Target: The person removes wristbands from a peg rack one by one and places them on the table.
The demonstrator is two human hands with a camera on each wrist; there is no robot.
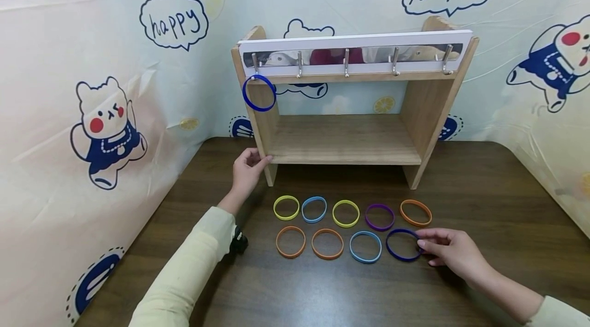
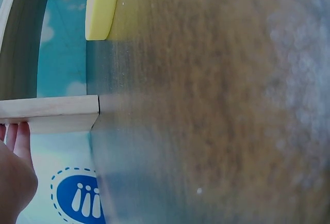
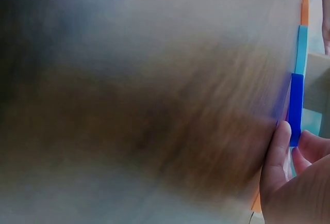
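My left hand [image 1: 244, 173] grips the lower left side panel of a wooden rack [image 1: 345, 140], thumb at its front edge; the left wrist view shows fingers [image 2: 22, 141] against the panel. Near the front right, my right hand [image 1: 456, 252] pinches the right edge of a dark blue wristband [image 1: 404, 260]. In the right wrist view, this band [image 3: 296, 105] stands edge-on at the table surface, between thumb and fingers. Another blue wristband [image 1: 260, 109] hangs from the leftmost metal hook [image 1: 255, 63] of the rack.
Two rows of wristbands lie before the rack: yellow [image 1: 286, 219], light blue [image 1: 314, 221], purple [image 1: 380, 229] and orange [image 1: 416, 224] among them. Several hooks line the rack's white top rail [image 1: 355, 40]. A patterned cloth [image 1: 184, 86] surrounds the brown table [image 1: 258, 296].
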